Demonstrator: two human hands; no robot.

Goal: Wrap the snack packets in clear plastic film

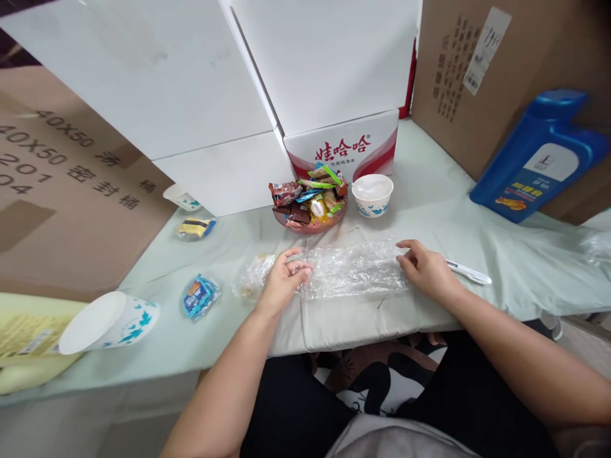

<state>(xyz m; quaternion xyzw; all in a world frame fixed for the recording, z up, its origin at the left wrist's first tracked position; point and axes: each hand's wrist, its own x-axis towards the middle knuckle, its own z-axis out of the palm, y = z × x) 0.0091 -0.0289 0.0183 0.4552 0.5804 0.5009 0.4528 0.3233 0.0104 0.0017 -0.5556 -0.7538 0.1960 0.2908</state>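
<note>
head-worn view, forward and downward, close above table

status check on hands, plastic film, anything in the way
Left hand and right hand at opposite ends of clear plastic film, grip unclear. Film crinkled, spread between them. White pen-like object partly hidden by right hand.

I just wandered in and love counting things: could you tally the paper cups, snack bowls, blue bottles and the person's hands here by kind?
Paper cups: 3 (front left, back left, center)
Snack bowl: 1
Blue bottle: 1
Hands: 2 (left hand and right hand, both at the clear plastic)
Total: 7
</note>
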